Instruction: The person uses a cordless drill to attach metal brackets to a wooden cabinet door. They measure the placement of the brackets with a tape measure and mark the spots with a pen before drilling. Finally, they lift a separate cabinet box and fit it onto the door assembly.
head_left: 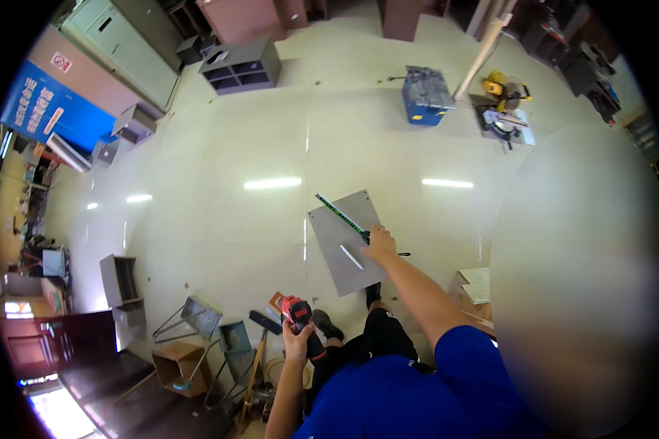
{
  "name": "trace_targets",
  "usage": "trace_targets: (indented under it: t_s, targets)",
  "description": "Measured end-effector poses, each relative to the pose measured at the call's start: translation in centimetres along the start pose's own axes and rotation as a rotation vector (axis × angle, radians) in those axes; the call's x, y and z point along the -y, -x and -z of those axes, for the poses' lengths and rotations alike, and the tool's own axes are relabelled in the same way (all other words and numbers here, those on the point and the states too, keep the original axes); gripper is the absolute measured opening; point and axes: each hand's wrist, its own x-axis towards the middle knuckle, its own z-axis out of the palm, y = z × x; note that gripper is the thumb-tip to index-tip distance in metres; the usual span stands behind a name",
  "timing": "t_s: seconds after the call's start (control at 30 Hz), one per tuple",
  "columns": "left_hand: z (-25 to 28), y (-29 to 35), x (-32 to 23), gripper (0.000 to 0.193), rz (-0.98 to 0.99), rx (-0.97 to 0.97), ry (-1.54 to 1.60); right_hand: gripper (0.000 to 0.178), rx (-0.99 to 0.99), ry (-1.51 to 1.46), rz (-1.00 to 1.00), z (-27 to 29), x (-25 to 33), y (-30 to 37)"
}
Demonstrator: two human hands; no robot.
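Note:
My left hand [296, 342] is closed round the grip of a red and black cordless drill [297, 310], held low beside my left leg. Stretched forward, my right hand [380, 243] holds the case of a tape measure at its fingertips. The green and black tape blade [338, 211] runs out from it toward the far left corner of a grey board [328, 249]. Small dark holes show near the board's corners. On the board, just left of my right hand, lies a white pen-like stick [351, 257].
A blue toolbox [426, 99] and a yellow power saw [507, 90] stand at the far right. Grey cabinet boxes [241, 66] sit farther back. Dustpans [201, 315], a broom [264, 322] and a cardboard box [181, 368] are at the near left. A blurred pale shape covers the right side.

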Motion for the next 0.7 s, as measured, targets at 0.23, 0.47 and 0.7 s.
trace_targets:
  t_s: [0.23,0.47,0.7]
  targets:
    - [2.5,5.5,5.6,0.045,0.051,-0.37,0.076,0.038,0.05,-0.214,0.251,-2.1,0.9,-2.2]
    - [7.1,11.3,10.1,0.065,0.059,-0.529,0.042,0.051,0.175,0.048,0.334,-7.7,4.2,5.5]
    - [12.6,16.9,13.1,0.081,-0.009,-0.644,-0.061,0.044,0.179,0.179,0.14,-11.1,5.8,4.5]
